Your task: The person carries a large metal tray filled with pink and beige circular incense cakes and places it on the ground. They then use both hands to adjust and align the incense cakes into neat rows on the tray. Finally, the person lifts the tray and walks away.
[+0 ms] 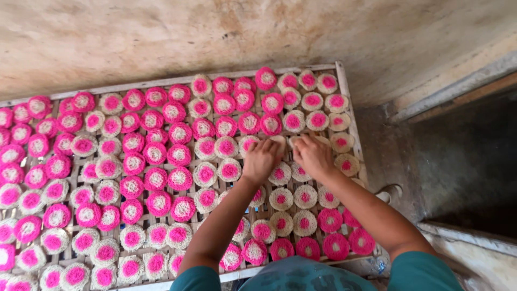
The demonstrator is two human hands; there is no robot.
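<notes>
Rack and left-edge discs cut off

Rack packed with noodle discs; free room above only.

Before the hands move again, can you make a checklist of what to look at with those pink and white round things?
1. Both hands on the rack: ok. The left hand and right hand rest side by side among the round noodle discs.
2. What the fingers grip: cannot tell; they cover the pale disc beneath them.
3. Discs lying flat: ok; those in view, like the pink disc at the far edge, sit flat.
4. Discs inside the wooden rack: ok; none hangs past the frame.
5. Room to set another disc near the hands: not ok; neighbours sit tightly packed.
</notes>
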